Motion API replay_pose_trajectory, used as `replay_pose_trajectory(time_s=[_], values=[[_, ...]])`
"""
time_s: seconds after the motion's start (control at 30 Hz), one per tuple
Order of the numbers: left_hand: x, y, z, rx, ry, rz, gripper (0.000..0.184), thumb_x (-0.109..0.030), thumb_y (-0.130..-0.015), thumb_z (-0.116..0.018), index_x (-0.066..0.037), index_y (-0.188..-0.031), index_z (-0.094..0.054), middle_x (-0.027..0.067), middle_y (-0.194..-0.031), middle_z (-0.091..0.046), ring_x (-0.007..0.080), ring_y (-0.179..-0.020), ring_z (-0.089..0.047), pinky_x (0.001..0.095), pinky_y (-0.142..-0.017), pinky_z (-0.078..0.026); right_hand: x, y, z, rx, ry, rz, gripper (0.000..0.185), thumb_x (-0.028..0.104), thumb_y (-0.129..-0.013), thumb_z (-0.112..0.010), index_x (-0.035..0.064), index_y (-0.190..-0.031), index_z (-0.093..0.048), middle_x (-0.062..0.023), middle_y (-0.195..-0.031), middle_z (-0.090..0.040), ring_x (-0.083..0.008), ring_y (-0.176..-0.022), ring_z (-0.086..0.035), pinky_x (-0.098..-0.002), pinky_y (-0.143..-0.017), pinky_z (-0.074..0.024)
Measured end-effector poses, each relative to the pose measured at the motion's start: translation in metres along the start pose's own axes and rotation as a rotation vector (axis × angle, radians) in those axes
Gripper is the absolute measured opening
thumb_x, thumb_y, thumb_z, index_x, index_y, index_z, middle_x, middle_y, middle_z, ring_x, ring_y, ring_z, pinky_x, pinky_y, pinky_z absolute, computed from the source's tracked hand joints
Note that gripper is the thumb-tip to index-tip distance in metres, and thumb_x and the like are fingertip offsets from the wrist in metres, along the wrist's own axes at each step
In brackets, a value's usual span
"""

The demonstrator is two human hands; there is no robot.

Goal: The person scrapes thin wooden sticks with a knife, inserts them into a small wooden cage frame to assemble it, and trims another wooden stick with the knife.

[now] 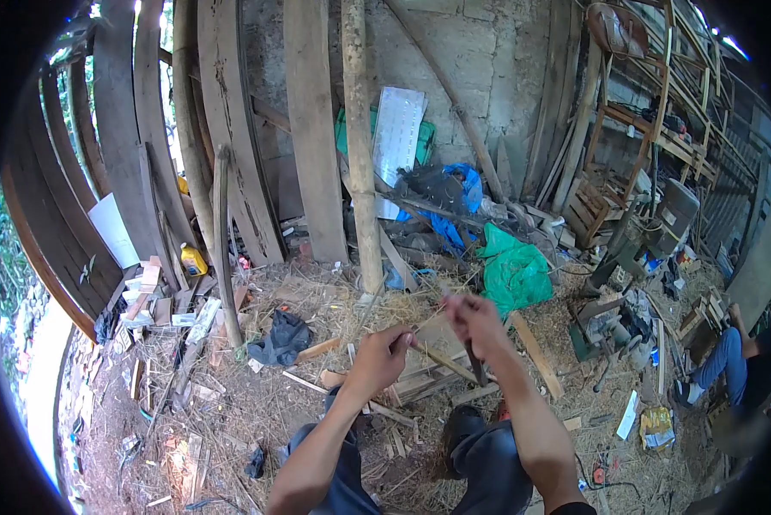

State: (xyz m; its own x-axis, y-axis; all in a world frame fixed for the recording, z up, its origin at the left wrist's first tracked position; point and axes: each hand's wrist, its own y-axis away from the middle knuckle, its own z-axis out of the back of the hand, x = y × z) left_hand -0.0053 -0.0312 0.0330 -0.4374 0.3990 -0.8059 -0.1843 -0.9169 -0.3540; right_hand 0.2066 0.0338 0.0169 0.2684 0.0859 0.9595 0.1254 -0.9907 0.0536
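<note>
In front of my knees, my left hand (380,359) is closed, with thumb and forefinger pinching a thin pale strip of wood (426,324) that stretches toward my other hand. My right hand (478,326), slightly blurred, is closed a little farther forward. Below its fingers hangs a dark, narrow, blade-like piece that looks like a knife (476,367); its handle is hidden in the fist. Under both hands, a longer light stick (445,360) slants above boards and scraps on the ground.
A bamboo post (359,154) stands ahead. Around me lie a green sack (516,270), a black plastic bag (282,337), a loose plank (535,356) and a yellow bottle (193,259). Another person's jeans-clad leg (722,365) is at the right. Shavings litter the ground.
</note>
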Motion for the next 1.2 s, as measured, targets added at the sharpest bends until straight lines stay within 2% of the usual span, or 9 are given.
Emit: replay_pose_trajectory(time_s=[0.1, 0.3, 0.5, 0.57, 0.67, 0.83, 0.97, 1.07, 1.2], values=[[0.0, 0.001, 0.002, 0.022, 0.033, 0.004, 0.012, -0.01, -0.089, -0.053, -0.002, -0.088, -0.063, 0.0112, -0.063, -0.057, 0.015, -0.054, -0.049, 0.0296, -0.055, -0.04, 0.009, 0.003, 0.008, -0.176, -0.132, 0.061, 0.016, 0.018, -0.091, -0.057, 0.002, -0.087, -0.06, 0.0006, -0.073, -0.056, -0.0045, -0.049, -0.037, -0.0206, -0.041, -0.0257], [0.0, -0.001, 0.002, -0.01, -0.028, 0.056, 0.012, -0.008, -0.088, -0.053, -0.001, -0.088, -0.061, 0.0104, -0.064, -0.057, 0.0144, -0.054, -0.048, 0.0292, -0.054, -0.04, 0.01, 0.02, -0.02, 0.11, -0.047, -0.101, 0.016, 0.017, -0.09, -0.06, 0.0014, -0.09, -0.059, -0.0013, -0.077, -0.061, -0.0043, -0.049, -0.038, -0.02, -0.043, -0.0278], [0.01, 0.0, -0.007, 0.023, 0.019, 0.005, 0.012, -0.009, -0.09, -0.053, -0.001, -0.088, -0.062, 0.0061, -0.063, -0.056, 0.0111, -0.055, -0.046, 0.0294, -0.054, -0.039, 0.002, 0.006, 0.005, 0.115, -0.018, -0.057, 0.014, 0.016, -0.089, -0.061, 0.0029, -0.089, -0.059, -0.0017, -0.077, -0.061, -0.0041, -0.05, -0.039, -0.0198, -0.042, -0.0266], [0.007, 0.0, 0.002, 0.04, 0.147, 0.073, 0.013, -0.009, -0.091, -0.052, -0.001, -0.087, -0.061, 0.0034, -0.065, -0.055, 0.0092, -0.058, -0.045, 0.0277, -0.056, -0.039, 0.008, -0.002, 0.022, -0.074, -0.108, 0.036, 0.015, 0.017, -0.089, -0.061, 0.0029, -0.088, -0.059, -0.0004, -0.076, -0.06, -0.0038, -0.05, -0.039, -0.0199, -0.041, -0.0262], [0.011, 0.0, 0.009, 0.083, 0.088, 0.058, 0.013, -0.01, -0.089, -0.052, -0.003, -0.09, -0.064, 0.0117, -0.068, -0.062, 0.0173, -0.055, -0.05, 0.0313, -0.056, -0.041, 0.011, -0.001, 0.038, -0.137, -0.093, 0.08, 0.016, 0.02, -0.089, -0.061, 0.0035, -0.09, -0.059, 0.0014, -0.075, -0.058, -0.0039, -0.049, -0.038, -0.0197, -0.041, -0.0261], [0.019, 0.002, 0.012, 0.09, 0.07, 0.14, 0.013, -0.01, -0.09, -0.052, -0.003, -0.091, -0.063, 0.0111, -0.067, -0.061, 0.0169, -0.055, -0.049, 0.0305, -0.056, -0.04, 0.022, 0.009, 0.047, -0.25, -0.17, 0.207, 0.02, 0.021, -0.089, -0.062, 0.003, -0.097, -0.059, 0.0012, -0.076, -0.058, -0.0038, -0.049, -0.038, -0.0188, -0.041, -0.0273], [0.006, 0.002, 0.0, 0.062, 0.09, 0.112, 0.014, -0.011, -0.093, -0.049, -0.001, -0.092, -0.06, 0.0042, -0.066, -0.055, 0.0106, -0.059, -0.047, 0.0263, -0.058, -0.04, 0.027, 0.031, -0.01, 0.036, 0.044, 0.021, 0.021, 0.019, -0.09, -0.06, 0.001, -0.1, -0.058, -0.0023, -0.074, -0.06, -0.0032, -0.048, -0.038, -0.0179, -0.041, -0.027], [0.009, -0.001, -0.013, -0.036, 0.064, 0.038, 0.013, -0.009, -0.092, -0.05, 0.0, -0.092, -0.059, 0.008, -0.069, -0.058, 0.0123, -0.057, -0.048, 0.0277, -0.057, -0.04, 0.008, 0.025, -0.032, 0.197, 0.091, -0.03, 0.018, 0.017, -0.09, -0.059, 0.0009, -0.098, -0.058, -0.003, -0.072, -0.06, -0.0033, -0.047, -0.037, -0.0182, -0.04, -0.0259], [0.004, -0.002, -0.011, -0.085, 0.058, -0.022, 0.011, -0.007, -0.091, -0.051, 0.0, -0.092, -0.058, 0.0115, -0.072, -0.06, 0.013, -0.057, -0.049, 0.0288, -0.056, -0.04, 0.013, 0.018, -0.026, 0.13, 0.005, -0.004, 0.015, 0.015, -0.091, -0.058, 0.0002, -0.09, -0.058, -0.0038, -0.072, -0.06, -0.0033, -0.046, -0.038, -0.0193, -0.04, -0.0256]])
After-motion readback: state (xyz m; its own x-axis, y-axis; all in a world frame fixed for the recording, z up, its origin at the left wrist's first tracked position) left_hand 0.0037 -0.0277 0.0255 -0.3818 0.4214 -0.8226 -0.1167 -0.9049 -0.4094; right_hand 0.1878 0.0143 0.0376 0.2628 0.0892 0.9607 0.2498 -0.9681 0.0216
